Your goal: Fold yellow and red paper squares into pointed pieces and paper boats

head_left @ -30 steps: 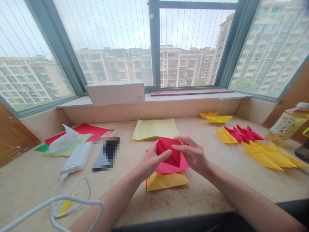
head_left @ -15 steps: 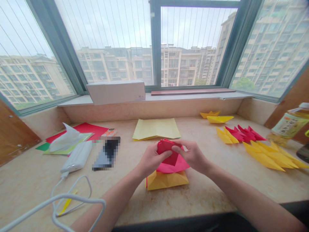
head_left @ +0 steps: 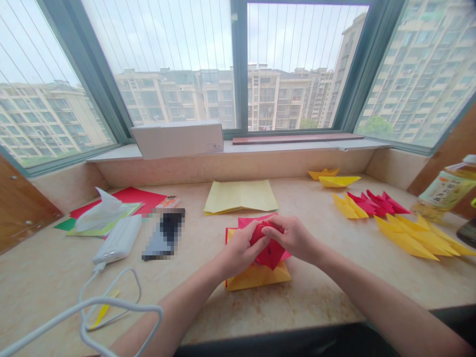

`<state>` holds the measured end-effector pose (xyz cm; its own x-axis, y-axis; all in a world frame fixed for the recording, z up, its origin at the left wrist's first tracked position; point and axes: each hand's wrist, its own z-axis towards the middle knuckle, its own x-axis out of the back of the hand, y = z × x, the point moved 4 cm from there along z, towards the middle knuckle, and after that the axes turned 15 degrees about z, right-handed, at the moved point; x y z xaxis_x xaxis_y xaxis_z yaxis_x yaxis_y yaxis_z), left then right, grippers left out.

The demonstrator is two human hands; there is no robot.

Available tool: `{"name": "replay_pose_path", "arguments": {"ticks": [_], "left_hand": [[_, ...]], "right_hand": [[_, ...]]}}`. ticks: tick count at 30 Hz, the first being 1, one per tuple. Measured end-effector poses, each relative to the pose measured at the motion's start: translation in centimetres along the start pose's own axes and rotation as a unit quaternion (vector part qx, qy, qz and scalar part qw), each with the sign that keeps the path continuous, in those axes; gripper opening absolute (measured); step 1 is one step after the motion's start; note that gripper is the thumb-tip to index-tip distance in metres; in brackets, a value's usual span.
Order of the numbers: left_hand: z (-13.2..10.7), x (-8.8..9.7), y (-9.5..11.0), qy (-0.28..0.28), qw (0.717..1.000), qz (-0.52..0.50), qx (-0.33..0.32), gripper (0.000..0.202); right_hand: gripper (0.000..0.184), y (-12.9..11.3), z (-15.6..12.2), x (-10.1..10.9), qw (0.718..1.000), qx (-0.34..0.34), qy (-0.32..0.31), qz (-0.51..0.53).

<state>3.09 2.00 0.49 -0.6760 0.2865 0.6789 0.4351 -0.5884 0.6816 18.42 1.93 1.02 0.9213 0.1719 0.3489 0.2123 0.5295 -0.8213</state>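
Left hand (head_left: 240,252) and right hand (head_left: 296,239) grip red folded paper (head_left: 270,257) — apparently unfinished. Yellow paper boats (head_left: 339,182) look complete; pale yellow sheets (head_left: 241,194) lie largely unfolded.

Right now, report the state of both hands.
Left hand: closed on the folded red paper.
Right hand: closed on the same folded red paper.
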Motion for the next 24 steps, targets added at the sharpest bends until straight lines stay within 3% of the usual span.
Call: {"name": "replay_pose_path", "arguments": {"ticks": [5, 12, 16, 24], "left_hand": [[0.1, 0.1, 0.3, 0.029, 1.000, -0.006, 0.012, 0.030], [0.1, 0.5, 0.3, 0.019, 0.999, -0.013, 0.049, 0.031], [0.0, 1.0, 0.4, 0.059, 0.998, 0.006, 0.034, 0.030], [-0.1, 1.3, -0.4, 0.148, 0.981, -0.100, 0.072, 0.032]], "right_hand": [[0.028, -0.5, -0.1, 0.3, 0.996, -0.013, 0.058, 0.062], [0.033, -0.4, -0.2, 0.1, 0.978, -0.054, 0.116, 0.163], [0.038, -0.6, -0.3, 0.4, 0.971, -0.063, 0.151, 0.175], [0.040, 0.2, -0.3, 2.6, 0.938, -0.013, 0.280, 0.205]]}}
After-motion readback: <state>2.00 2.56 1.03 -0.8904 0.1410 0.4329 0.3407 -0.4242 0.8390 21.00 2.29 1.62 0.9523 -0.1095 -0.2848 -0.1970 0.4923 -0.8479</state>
